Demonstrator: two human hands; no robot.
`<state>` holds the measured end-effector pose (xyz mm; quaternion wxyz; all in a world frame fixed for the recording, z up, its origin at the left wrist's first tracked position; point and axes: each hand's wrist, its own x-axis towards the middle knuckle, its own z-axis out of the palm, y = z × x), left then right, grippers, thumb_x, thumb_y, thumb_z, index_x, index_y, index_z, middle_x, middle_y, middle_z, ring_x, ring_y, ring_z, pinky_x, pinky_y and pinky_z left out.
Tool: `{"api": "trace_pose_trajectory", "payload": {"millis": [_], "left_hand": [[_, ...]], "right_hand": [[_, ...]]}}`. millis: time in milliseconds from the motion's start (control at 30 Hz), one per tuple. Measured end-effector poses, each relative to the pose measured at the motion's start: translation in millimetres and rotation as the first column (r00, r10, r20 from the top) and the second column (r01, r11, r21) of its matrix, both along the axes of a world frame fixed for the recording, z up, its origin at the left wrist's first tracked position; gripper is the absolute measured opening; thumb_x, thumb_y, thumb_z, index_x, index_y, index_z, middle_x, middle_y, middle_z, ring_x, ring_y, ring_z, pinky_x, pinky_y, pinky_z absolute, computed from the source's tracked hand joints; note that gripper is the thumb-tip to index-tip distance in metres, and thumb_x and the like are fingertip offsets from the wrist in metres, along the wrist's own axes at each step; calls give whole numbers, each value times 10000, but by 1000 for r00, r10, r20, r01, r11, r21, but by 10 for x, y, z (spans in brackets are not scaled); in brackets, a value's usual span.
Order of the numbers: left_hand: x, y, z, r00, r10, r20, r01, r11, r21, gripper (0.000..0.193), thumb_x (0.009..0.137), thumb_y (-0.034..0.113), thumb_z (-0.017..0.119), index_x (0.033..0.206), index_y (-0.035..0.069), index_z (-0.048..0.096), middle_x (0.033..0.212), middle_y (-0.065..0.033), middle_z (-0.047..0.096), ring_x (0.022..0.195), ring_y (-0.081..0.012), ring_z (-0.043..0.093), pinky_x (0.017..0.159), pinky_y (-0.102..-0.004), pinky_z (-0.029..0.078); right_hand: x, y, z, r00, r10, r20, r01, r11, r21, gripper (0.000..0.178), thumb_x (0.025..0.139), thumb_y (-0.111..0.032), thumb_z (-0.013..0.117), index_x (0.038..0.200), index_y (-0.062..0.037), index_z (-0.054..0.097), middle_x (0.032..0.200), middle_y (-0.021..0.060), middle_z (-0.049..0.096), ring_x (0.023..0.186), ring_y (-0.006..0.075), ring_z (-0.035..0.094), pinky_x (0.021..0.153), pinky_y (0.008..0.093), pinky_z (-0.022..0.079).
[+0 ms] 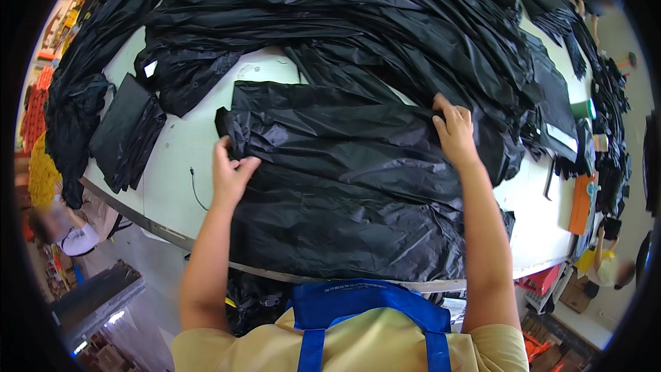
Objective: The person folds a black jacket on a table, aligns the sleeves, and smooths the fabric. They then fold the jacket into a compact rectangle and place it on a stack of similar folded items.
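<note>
A wide piece of black, shiny, creased cloth [337, 172] lies across the near part of the white table in front of me. At its left edge is my left hand [233, 173], closed on the border beside a bunched, upturned corner, with the thumb over the cloth. My right hand [454, 131] rests near the far right edge, its bent fingers gripping the cloth there. Just beyond, a large heap of black cloth [330, 10] spreads in long folds and touches the piece on the right. Some of my fingertips are hidden in the folds.
A folded black bundle [129, 134] lies to the left, near a thin dark cord [195, 186]. At the right are an orange object [582, 203], a green roll [583, 109] and more black stacks [551, 89]. Other people are at both sides. The table's near edge [165, 231] curves before me.
</note>
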<state>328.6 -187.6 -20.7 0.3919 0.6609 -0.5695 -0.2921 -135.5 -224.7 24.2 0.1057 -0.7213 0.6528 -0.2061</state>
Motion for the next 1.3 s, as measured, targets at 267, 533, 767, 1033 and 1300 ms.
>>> {"api": "trace_pose_trajectory", "payload": {"millis": [267,533,767,1033,1300], "left_hand": [[249,-443,110,959,-135,251,115,989,93,210,878,143,616,1005,-24,603,807,-227,628,779,-432,616,675,-387,491],[623,-864,-202,954,-300,24,288,932,219,259,880,107,628,1084,-52,632,1062,-172,681,963,-245,656,842,-302,482],[355,-986,308,905,-262,334,271,962,21,200,885,104,625,1057,0,617,947,-118,645,904,-250,620,818,-326,496],[235,-921,345,951,-281,133,280,960,25,124,881,28,539,964,-7,624,875,-86,653,823,-215,635,755,-316,489],[313,-952,553,959,-40,-281,194,814,548,308,859,318,669,847,11,661,791,-21,648,766,-157,613,731,-285,472]], "right_hand": [[-25,-208,378,995,-31,-95,58,955,292,219,924,-270,575,931,-52,596,890,128,629,976,328,556,778,455,462],[-32,-197,-803,845,-466,-263,428,883,-192,300,955,-338,544,883,-49,566,873,157,590,871,372,565,762,468,473],[-245,-9,-528,921,-228,315,270,958,-94,137,869,-92,652,843,17,573,896,135,602,867,282,562,824,358,442],[-369,145,394,968,152,198,-200,948,247,181,909,-152,591,783,-26,557,701,82,534,741,261,562,1020,442,353],[-434,283,326,994,-80,70,50,934,353,210,840,-210,679,857,0,676,1039,142,605,1034,317,548,966,421,408]]}}
